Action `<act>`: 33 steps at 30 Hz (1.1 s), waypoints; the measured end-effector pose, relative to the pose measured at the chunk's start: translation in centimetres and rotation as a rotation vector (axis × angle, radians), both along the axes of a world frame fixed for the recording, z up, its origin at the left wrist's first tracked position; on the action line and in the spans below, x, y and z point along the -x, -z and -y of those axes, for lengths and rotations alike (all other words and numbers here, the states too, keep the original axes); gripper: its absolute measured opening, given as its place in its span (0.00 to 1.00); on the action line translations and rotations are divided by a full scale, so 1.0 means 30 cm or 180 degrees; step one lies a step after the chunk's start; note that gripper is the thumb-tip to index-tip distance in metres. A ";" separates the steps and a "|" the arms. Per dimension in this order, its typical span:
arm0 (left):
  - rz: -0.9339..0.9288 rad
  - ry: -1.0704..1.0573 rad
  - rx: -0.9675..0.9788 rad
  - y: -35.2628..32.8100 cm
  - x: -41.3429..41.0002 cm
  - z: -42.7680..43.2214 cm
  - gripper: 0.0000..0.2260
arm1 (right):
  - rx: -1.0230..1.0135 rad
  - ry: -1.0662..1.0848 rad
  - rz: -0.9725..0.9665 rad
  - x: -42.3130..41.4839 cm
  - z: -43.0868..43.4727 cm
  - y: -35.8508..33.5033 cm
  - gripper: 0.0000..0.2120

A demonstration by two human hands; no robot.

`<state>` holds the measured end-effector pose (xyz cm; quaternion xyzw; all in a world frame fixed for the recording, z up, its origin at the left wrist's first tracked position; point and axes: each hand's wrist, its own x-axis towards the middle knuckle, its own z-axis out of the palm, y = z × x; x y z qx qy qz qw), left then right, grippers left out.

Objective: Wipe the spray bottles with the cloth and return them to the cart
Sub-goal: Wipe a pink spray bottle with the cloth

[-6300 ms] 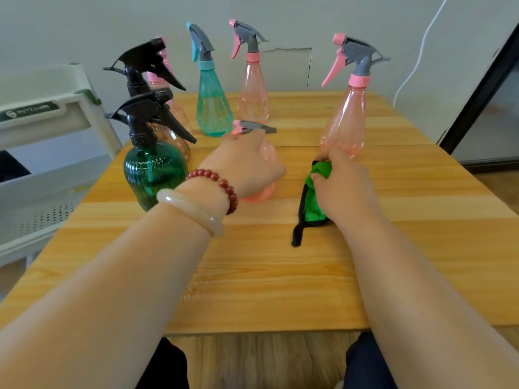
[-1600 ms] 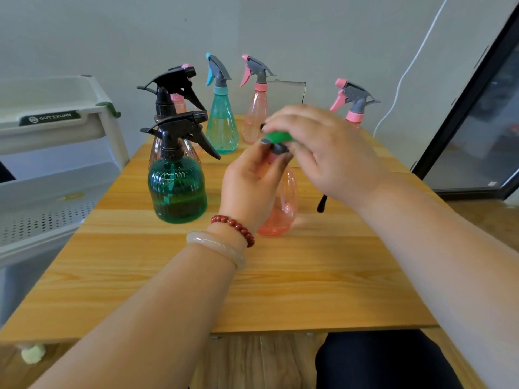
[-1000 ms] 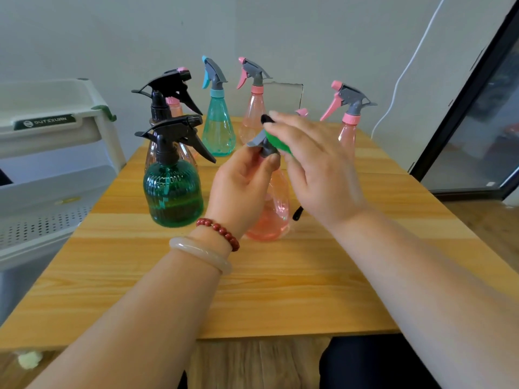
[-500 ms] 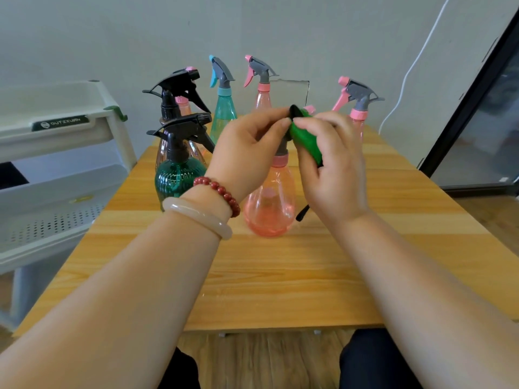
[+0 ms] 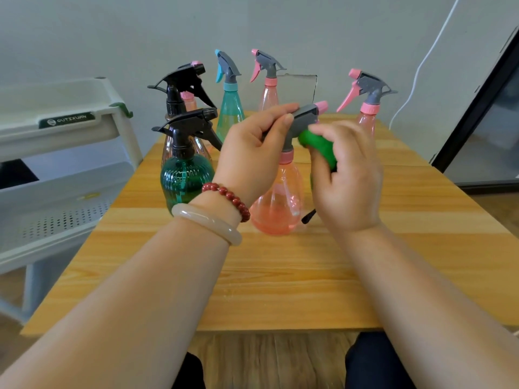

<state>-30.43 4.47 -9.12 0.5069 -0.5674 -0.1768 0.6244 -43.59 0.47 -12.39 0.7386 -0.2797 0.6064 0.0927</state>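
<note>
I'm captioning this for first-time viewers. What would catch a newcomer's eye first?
Centre frame, the left hand pinches the grey trigger head of a pink spray bottle while the right hand presses a bright green cloth against its neck. Left of them stands a dark green bottle with a black trigger, and a white cart sits at the far left.

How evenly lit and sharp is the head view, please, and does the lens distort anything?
Head view: soft, even daylight, no hard shadows on the table; the cloth in the right hand looks smeared, the pink bottle is sharp; the wide lens tilts the door frame and swells the forearms.
</note>
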 end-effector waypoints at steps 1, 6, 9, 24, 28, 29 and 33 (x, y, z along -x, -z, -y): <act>0.0000 -0.0007 0.0005 -0.001 0.003 0.001 0.11 | 0.0019 0.0050 0.0092 0.004 -0.002 -0.007 0.10; 0.0008 -0.0050 -0.0045 -0.007 0.001 0.008 0.11 | -0.0207 0.0050 -0.0113 0.022 0.045 0.005 0.10; -0.0050 -0.0009 -0.0047 -0.005 0.003 0.006 0.11 | -0.0716 0.0194 0.0002 0.059 0.066 0.044 0.09; -0.0066 -0.0052 0.0003 -0.002 0.016 0.002 0.11 | -0.0586 0.0140 -0.0047 0.030 0.028 -0.015 0.07; -0.0118 -0.0074 -0.0031 -0.003 0.004 0.006 0.11 | -0.0712 0.0010 -0.0090 0.021 0.037 0.003 0.08; -0.0109 -0.0074 -0.0026 -0.004 0.002 0.006 0.11 | -0.0866 -0.0010 -0.0080 0.025 0.042 0.024 0.08; -0.0062 -0.0076 0.0004 -0.004 0.015 0.004 0.11 | -0.0949 0.0020 0.0030 0.036 0.035 0.030 0.07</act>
